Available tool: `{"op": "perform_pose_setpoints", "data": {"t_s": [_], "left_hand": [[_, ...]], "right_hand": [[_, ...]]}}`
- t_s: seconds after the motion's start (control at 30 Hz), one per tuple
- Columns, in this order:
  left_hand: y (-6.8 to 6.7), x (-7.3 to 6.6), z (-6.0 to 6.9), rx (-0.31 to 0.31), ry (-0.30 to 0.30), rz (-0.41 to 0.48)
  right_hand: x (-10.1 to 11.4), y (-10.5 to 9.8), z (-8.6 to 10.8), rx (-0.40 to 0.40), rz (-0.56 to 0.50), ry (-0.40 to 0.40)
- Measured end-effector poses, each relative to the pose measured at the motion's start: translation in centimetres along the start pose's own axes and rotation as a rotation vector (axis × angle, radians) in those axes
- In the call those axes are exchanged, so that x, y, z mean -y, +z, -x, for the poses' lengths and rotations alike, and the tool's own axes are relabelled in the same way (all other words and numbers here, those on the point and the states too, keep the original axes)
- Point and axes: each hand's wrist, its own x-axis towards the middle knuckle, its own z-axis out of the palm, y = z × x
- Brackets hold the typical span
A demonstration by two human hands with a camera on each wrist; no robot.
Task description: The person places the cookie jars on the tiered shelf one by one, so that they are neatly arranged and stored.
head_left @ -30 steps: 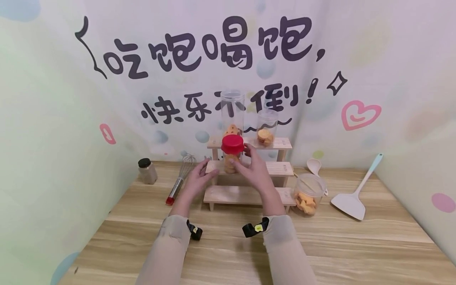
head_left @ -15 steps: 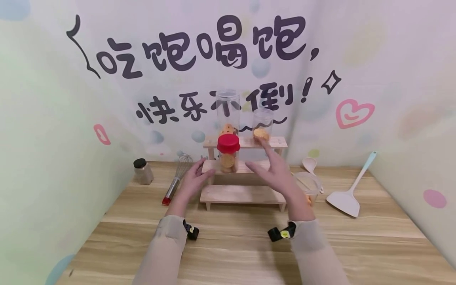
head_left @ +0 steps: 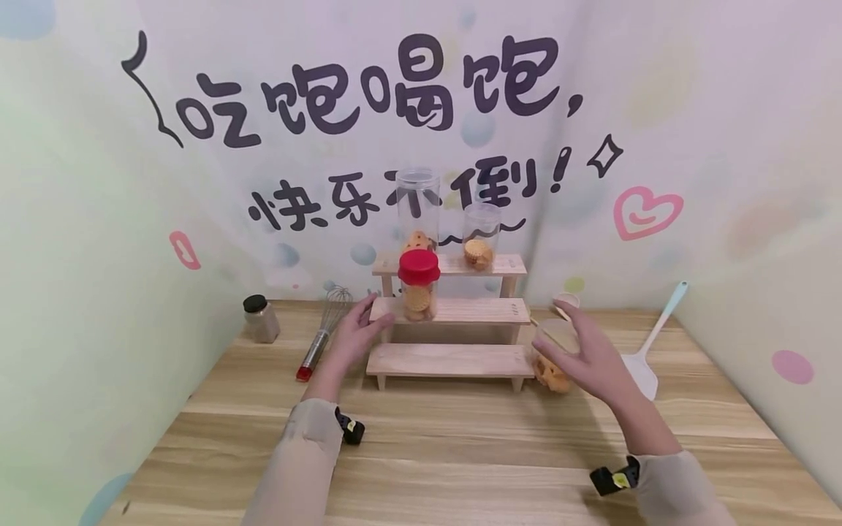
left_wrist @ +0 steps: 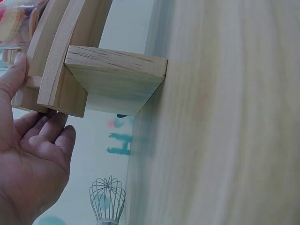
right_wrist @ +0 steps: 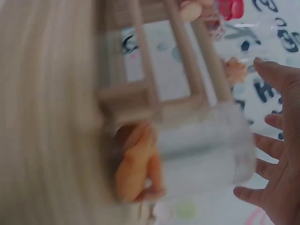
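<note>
My left hand (head_left: 359,332) grips the left end of a three-step wooden stand (head_left: 476,310), thumb and curled fingers at the edge of its middle step. On that step stands a clear jar of round biscuits with a red lid (head_left: 419,267). My right hand (head_left: 590,358) is spread beside and above the rim of a lidless clear jar (right_wrist: 201,150) holding orange cookies (head_left: 551,375), right of the stand. In the right wrist view its fingers are apart from the jar. On the top step stand a tall lidless cookie jar (head_left: 418,204) and a shorter one (head_left: 482,232).
A black-lidded jar (head_left: 262,320) and a whisk (head_left: 322,340) are at the table's left. A pale spoon (head_left: 567,301) lies behind the orange-cookie jar. The white spatula (head_left: 660,340) lies at the right, partly behind my right hand. A printed cloth hangs behind the table.
My right hand has let go of the red-lidded jar and moved right, to the orange-cookie jar. The left hand has stayed at the stand's end. The head view has shifted slightly.
</note>
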Motion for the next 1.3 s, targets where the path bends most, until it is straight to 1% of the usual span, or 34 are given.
{"op": "perform_pose_setpoints", "data": {"t_s": [0.07, 0.17, 0.27, 0.4, 0.5, 0.63, 0.67, 0.83, 0.9, 1.03, 1.3], "left_hand": [[0.0, 0.1, 0.0, -0.001, -0.001, 0.001], [0.0, 0.1, 0.0, -0.002, 0.001, 0.005], [0.0, 0.1, 0.0, -0.003, 0.000, 0.011], [0.0, 0.1, 0.0, -0.002, -0.007, 0.016], [0.0, 0.2, 0.0, -0.005, -0.007, 0.010], [0.0, 0.1, 0.0, -0.002, -0.005, 0.008], [0.0, 0.1, 0.0, 0.000, -0.007, 0.009], [0.0, 0.2, 0.0, 0.002, -0.016, 0.015], [-0.1, 0.2, 0.0, 0.001, -0.016, 0.013], [-0.1, 0.2, -0.1, 0.003, -0.009, 0.008], [-0.1, 0.3, -0.1, 0.007, -0.002, 0.015]], "right_hand": [[-1.4, 0.1, 0.9, -0.013, -0.044, 0.054], [-3.1, 0.7, 2.1, -0.044, -0.101, 0.097], [-4.5, 1.7, 3.1, -0.064, -0.186, 0.143], [-5.6, 2.8, 4.1, -0.052, -0.321, 0.195], [-5.8, 3.1, 4.4, -0.038, -0.373, 0.210], [-5.7, 3.1, 4.5, -0.027, -0.377, 0.225], [-5.4, 2.9, 4.5, -0.023, -0.377, 0.231], [-5.5, 3.0, 4.5, -0.020, -0.352, 0.242], [-6.0, 3.2, 4.6, -0.031, -0.337, 0.237], [-6.1, 3.2, 4.6, -0.056, -0.316, 0.233], [-5.4, 2.6, 4.3, -0.099, -0.270, 0.232]]}}
